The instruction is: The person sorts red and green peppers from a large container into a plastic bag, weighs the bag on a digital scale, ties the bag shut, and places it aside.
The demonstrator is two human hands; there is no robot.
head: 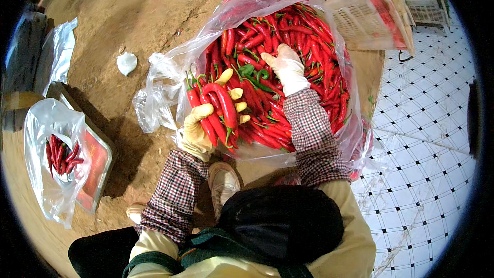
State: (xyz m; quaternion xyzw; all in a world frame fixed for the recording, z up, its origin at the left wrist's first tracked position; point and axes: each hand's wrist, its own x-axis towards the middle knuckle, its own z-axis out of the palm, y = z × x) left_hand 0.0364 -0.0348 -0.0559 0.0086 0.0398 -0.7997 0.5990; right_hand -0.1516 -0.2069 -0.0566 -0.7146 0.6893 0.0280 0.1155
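A large clear plastic bag (pixel 270 156) stands before me, full of red chili peppers (pixel 266 34) with green stems. Over its left side, my left hand (pixel 214 112), in a pale yellow glove, holds a bunch of several red chilies (pixel 222 104), stems mostly pointing up. My right hand (pixel 287 63), in a whitish glove, rests on the peppers in the middle of the bag, its fingertips partly among them; whether it grips one cannot be told. Green leaves (pixel 251 71) and a green chili (pixel 266 85) lie between my hands.
At the left, a smaller plastic bag (pixel 34 154) with some red chilies rests on a red square-topped item (pixel 94 154). Plastic crates (pixel 355 7) stand at the upper right, beside white patterned flooring (pixel 417 162). A white scrap (pixel 127 63) lies on the brown ground.
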